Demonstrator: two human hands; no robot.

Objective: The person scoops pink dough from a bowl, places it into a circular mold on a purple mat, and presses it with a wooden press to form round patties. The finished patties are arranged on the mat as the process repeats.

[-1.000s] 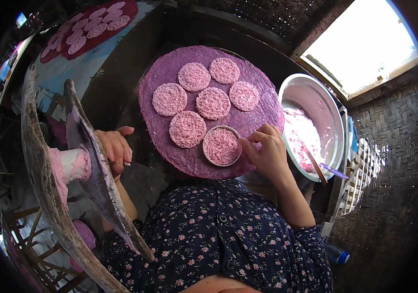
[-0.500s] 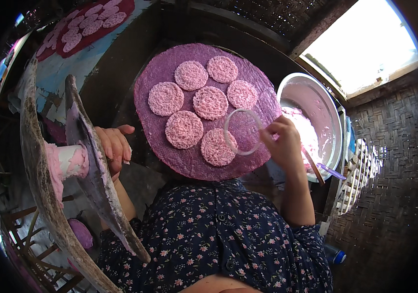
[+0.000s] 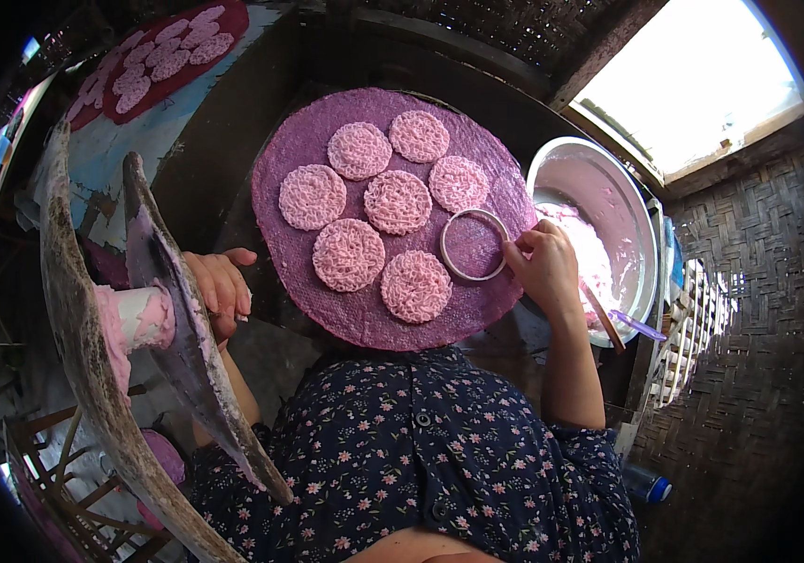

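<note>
My right hand (image 3: 548, 266) pinches a thin pale ring (image 3: 445, 251) by its right side. The ring lies on or just over the round purple mat (image 3: 294, 272), beside the lower right pink disc. Several round discs of squiggly pink dough strands (image 3: 397, 202) lie on the mat. My left hand (image 3: 222, 289) is at the left, partly behind a long wooden lever (image 3: 172, 272), fingers loosely bent and apart, with pale dough on the fingertips. Between this lever and a second wooden lever (image 3: 78, 310) sits a white cylinder (image 3: 135, 314) smeared with pink dough.
At the right stands a metal basin (image 3: 599, 155) with pink dough (image 3: 580, 246), a brown stick (image 3: 601, 314) and a purple handle (image 3: 639, 325). More discs on dark red mats (image 3: 181, 66) lie at the upper left. A white woven basket (image 3: 688, 328) and a bottle (image 3: 646, 485) are farther right.
The ring has gone from raised and tilted, partly over the lower right disc, to near flat beside it, at the mat's right. My left hand has hardly moved.
</note>
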